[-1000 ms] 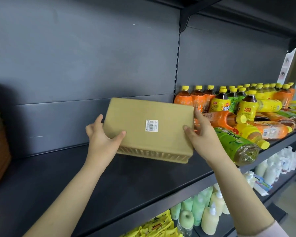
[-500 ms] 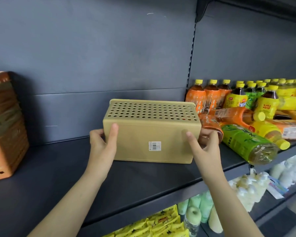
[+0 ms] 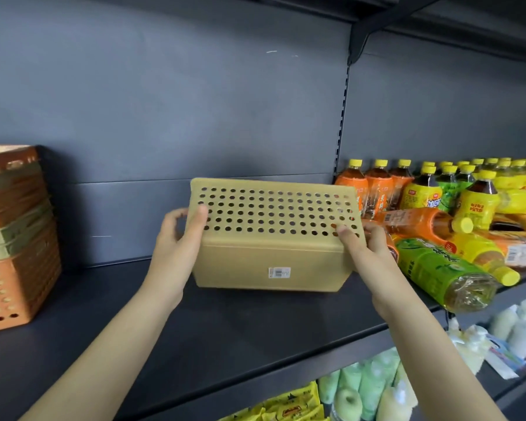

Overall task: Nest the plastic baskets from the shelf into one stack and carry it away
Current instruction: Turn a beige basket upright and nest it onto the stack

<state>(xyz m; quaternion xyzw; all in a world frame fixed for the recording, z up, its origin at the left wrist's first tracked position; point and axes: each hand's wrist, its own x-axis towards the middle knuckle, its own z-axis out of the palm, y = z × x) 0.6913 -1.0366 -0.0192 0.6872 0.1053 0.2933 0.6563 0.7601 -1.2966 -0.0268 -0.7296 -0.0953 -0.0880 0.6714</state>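
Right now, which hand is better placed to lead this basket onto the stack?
Probably left. The left hand holds the basket end facing the stack; the right hand holds the far end, beside the bottles.

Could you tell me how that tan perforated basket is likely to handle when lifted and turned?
Probably light: the tan basket is hole-riddled plastic. Likely stiff: its walls look straight though the left hand and right hand grip only its ends. Its smooth face may be slippery.
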